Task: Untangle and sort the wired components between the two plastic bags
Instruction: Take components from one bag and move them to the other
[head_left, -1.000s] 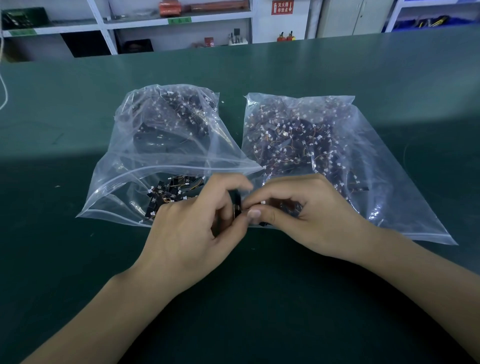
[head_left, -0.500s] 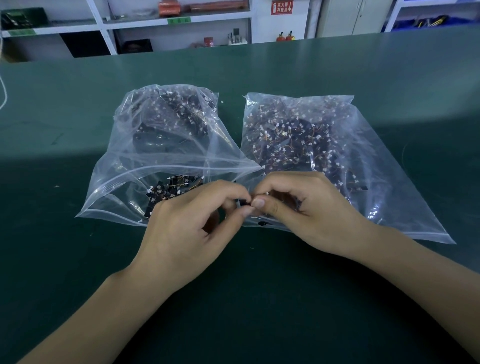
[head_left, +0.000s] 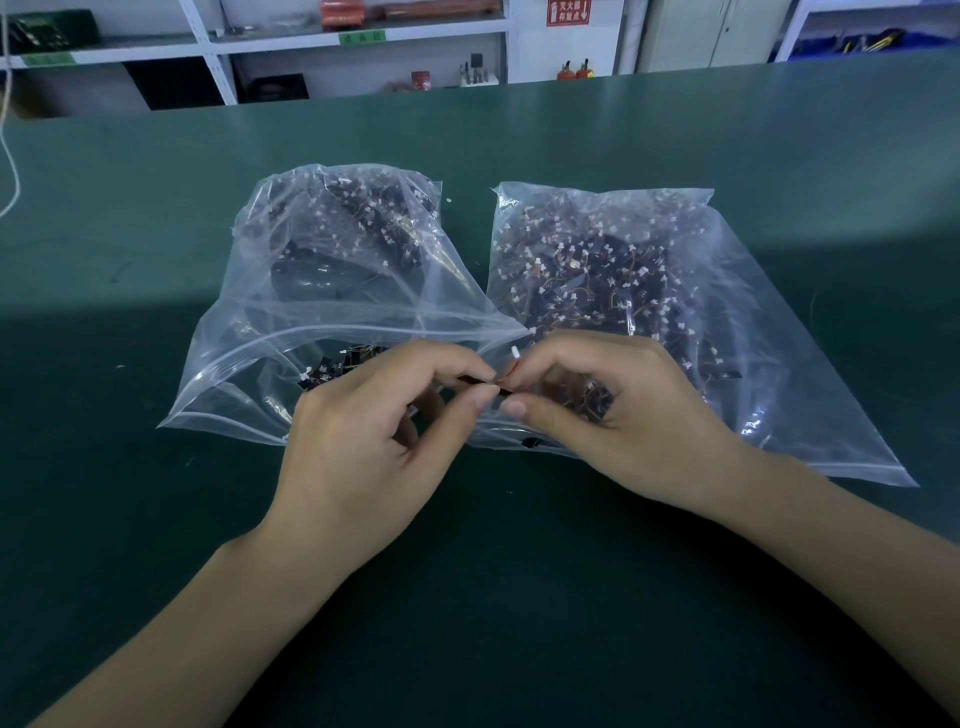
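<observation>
Two clear plastic zip bags lie side by side on the green table. The left bag (head_left: 249, 374) holds small black components with white connectors. The right bag (head_left: 769, 364) is packed with a dense tangle of the same parts and thin orange wires. Over the gap between the bags' near edges, my left hand (head_left: 374, 436) and my right hand (head_left: 613, 415) meet fingertip to fingertip. Both pinch one small wired component (head_left: 498, 387), dark with a white connector tip sticking up. My right palm also cups a small clump of tangled components (head_left: 592, 402).
A loose black part (head_left: 531, 443) lies on the green table mat (head_left: 519, 597) just under the hands. Shelving (head_left: 363, 36) with boxes stands behind the table's far edge. A white cord (head_left: 10, 171) hangs at the far left.
Both hands have lifted slightly away from the bags' near edges. The pinched component is now drawn out between the fingertips, with its white connector showing above them.
</observation>
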